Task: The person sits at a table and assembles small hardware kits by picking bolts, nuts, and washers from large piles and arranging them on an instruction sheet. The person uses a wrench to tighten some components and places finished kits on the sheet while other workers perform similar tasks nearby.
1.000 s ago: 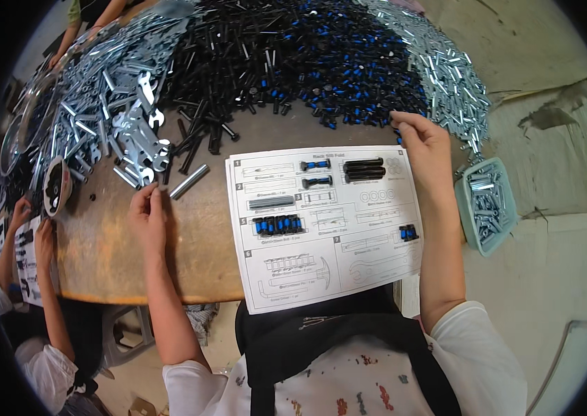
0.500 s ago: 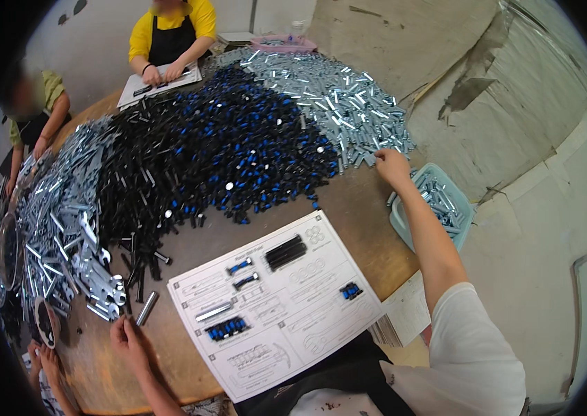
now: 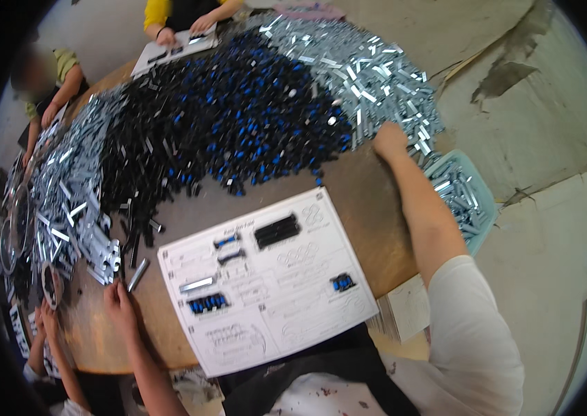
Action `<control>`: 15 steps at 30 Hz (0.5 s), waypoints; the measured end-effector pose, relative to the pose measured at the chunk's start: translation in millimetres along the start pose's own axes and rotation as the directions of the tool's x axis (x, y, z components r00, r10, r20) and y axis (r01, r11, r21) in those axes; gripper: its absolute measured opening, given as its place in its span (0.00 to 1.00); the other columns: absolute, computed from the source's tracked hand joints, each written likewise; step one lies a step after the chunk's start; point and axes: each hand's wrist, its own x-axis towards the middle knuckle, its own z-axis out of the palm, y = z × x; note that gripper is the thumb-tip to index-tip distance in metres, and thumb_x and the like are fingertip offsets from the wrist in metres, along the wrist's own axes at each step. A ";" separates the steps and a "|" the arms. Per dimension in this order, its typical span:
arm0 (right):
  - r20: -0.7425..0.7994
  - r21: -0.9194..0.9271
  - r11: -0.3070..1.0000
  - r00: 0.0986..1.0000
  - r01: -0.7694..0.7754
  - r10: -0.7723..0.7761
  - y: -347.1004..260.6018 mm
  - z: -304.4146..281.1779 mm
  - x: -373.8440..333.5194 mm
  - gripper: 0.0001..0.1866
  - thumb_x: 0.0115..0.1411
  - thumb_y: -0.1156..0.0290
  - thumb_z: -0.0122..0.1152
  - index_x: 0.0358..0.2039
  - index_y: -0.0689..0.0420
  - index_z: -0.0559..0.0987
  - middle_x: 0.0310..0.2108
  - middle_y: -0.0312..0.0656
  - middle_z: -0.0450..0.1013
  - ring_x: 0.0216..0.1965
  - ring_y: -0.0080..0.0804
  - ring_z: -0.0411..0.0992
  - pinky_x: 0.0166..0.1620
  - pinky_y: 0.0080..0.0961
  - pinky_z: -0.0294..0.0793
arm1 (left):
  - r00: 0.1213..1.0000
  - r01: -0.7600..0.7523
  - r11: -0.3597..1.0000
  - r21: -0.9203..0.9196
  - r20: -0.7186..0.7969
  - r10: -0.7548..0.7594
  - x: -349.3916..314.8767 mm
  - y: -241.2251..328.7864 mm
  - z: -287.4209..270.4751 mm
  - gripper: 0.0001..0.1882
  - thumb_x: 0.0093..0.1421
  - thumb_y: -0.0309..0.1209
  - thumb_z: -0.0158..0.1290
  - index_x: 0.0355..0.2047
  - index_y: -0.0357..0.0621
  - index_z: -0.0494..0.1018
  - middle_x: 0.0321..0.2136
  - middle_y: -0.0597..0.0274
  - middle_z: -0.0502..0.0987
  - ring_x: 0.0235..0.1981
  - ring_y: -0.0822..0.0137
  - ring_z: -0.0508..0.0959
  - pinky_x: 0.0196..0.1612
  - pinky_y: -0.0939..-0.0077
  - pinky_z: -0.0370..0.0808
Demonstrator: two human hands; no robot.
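Observation:
My left hand (image 3: 121,310) rests at the table's left, its fingers curled together beside the wrenches (image 3: 103,253) and a loose silver tube (image 3: 138,274). What it pinches, if anything, is too small to tell. At the right edge of the silver pieces (image 3: 366,73), my right hand (image 3: 392,141) is closed with its fingertips hidden. Before me lies a white sheet (image 3: 238,350) with outline drawings. On it sit long black bolts (image 3: 277,231), two single bolts (image 3: 227,241), a silver tube (image 3: 198,284), a row of blue-marked bolts (image 3: 208,303) and a small blue-and-black cluster (image 3: 342,281).
Blue-marked bolts (image 3: 259,111) and long black bolts (image 3: 148,132) heap across the middle, silver parts (image 3: 65,201) at left. A pale green basket (image 3: 485,197) of silver pieces stands right. Co-workers' hands (image 3: 203,25) are at the far side, others (image 3: 45,322) at the near left.
The whole view has shifted, so the sheet and basket sit differently in the picture. My right hand stays by the silver pieces and looks more curled; my left remains near the wrenches.

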 end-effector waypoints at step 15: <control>-0.143 0.679 0.456 0.713 0.575 -0.687 -50.7 -84.2 -210.6 0.11 0.60 0.70 0.55 0.42 0.58 0.79 0.37 0.51 0.77 0.40 0.51 0.76 0.43 0.41 0.75 | 0.958 -0.033 0.967 -0.253 -0.283 -0.041 -1.8 75.6 26.1 0.09 0.66 0.28 0.54 0.43 0.36 0.78 0.37 0.64 0.80 0.39 0.76 0.76 0.43 0.80 0.73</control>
